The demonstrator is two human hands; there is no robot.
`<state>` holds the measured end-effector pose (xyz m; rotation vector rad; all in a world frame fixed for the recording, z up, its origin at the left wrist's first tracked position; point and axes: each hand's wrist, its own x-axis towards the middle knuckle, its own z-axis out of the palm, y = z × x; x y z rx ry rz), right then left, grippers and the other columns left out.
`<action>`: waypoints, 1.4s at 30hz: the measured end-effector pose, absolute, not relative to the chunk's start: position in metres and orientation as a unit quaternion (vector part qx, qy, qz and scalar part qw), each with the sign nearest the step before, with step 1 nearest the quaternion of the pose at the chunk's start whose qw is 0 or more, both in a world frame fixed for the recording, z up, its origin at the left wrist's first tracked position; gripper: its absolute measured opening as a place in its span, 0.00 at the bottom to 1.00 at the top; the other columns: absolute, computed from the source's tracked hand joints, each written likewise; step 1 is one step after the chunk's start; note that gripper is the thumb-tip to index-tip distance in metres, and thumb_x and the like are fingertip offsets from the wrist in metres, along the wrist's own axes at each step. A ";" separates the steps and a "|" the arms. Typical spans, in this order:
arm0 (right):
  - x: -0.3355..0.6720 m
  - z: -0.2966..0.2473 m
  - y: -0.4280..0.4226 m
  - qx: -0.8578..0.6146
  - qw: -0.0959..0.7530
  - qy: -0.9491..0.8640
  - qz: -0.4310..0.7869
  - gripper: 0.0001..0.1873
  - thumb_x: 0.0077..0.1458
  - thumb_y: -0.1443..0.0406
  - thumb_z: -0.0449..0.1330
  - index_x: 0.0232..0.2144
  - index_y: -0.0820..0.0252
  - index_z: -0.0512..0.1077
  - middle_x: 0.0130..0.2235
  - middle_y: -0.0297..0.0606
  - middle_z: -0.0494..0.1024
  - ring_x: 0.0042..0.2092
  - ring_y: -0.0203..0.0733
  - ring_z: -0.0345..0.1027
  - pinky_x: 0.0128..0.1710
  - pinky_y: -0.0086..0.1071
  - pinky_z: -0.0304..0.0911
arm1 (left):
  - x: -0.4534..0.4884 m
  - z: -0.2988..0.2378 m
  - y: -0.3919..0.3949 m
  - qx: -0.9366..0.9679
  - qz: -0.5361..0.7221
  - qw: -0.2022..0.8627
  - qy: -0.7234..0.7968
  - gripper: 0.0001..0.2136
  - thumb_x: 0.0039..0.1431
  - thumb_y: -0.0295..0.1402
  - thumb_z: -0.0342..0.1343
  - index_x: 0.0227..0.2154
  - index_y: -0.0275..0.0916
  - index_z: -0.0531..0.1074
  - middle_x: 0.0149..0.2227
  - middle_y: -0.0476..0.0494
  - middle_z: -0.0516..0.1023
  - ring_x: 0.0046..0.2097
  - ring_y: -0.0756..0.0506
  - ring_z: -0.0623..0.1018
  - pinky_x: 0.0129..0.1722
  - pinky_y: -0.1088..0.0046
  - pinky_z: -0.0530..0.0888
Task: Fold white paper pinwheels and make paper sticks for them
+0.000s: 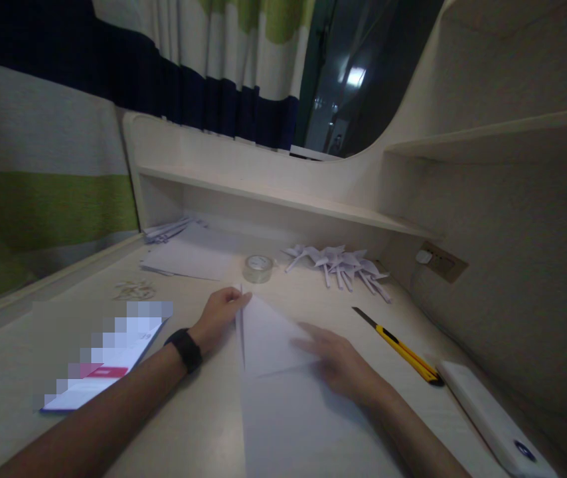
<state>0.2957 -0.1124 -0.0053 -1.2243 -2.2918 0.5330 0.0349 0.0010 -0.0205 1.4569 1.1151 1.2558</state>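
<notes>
A white sheet of paper (pixel 283 411) lies in front of me with its upper part folded over into a slanted flap. My left hand (pixel 221 317), with a black watch (pixel 184 350) on the wrist, pinches the sheet's upper left corner between thumb and fingers. Along that left side a narrow edge of paper stands slightly raised. Over the right side of the folded part is my right hand (pixel 336 362), blurred by motion, its fingers stretched out across the paper. Whether its fingertips press on the sheet is hard to see.
Behind the sheet are a roll of clear tape (pixel 257 268) and several paper pinwheels (pixel 338 262). A yellow box cutter (pixel 403 352) and a white case (pixel 492 418) lie right. Stacked paper (pixel 188 252), rubber bands (pixel 135 289) and a lit, partly blurred screen (pixel 114 372) are left.
</notes>
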 end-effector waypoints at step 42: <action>0.261 -0.008 -0.062 -0.446 0.426 -0.461 0.639 0.36 0.37 0.62 0.71 0.50 0.58 0.64 0.38 0.40 0.79 0.35 0.46 0.75 0.35 0.36 0.69 | 0.059 -0.020 -0.034 0.657 0.424 0.532 0.325 0.15 0.52 0.36 0.57 0.40 0.35 0.78 0.37 0.39 0.81 0.37 0.39 0.79 0.35 0.67 0.73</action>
